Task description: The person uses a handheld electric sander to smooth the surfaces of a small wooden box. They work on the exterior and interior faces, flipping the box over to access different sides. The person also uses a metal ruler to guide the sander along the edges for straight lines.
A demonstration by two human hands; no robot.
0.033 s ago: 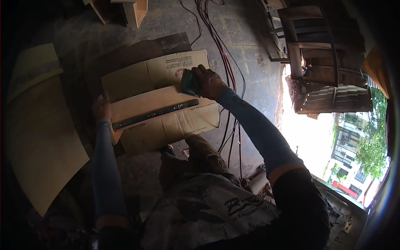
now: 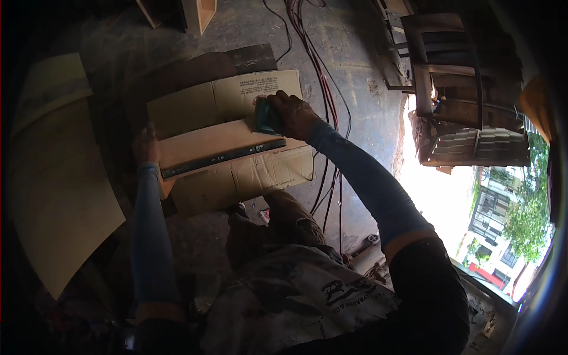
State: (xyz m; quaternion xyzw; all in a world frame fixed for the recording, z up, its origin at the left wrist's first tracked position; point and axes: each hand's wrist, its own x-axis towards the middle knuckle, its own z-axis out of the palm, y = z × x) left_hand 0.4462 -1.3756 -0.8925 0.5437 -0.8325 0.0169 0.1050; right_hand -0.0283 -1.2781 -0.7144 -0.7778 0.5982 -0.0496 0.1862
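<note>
A light wooden drawer (image 2: 204, 142) rests on cardboard in front of me, one long side facing up. Along that side runs a dark metal slide rail (image 2: 225, 158). My left hand (image 2: 145, 147) grips the drawer's left end; the dim light blurs its fingers. Toward the right end, my right hand (image 2: 291, 115) is closed round a green sanding pad (image 2: 266, 116), pressed against the wood above the rail. The fingers cover part of the pad, and its underside is hidden.
Flattened cardboard (image 2: 183, 109) lies under and around the drawer. Red and dark hoses (image 2: 324, 89) cross the floor to the right. A pale sheet (image 2: 65, 177) lies at the left. Dark wooden frames (image 2: 447, 71) stand at the far right, beside a bright opening.
The right hand and green pad have shifted slightly left along the drawer. My left hand keeps its place on the end. The whole view has moved a little.
</note>
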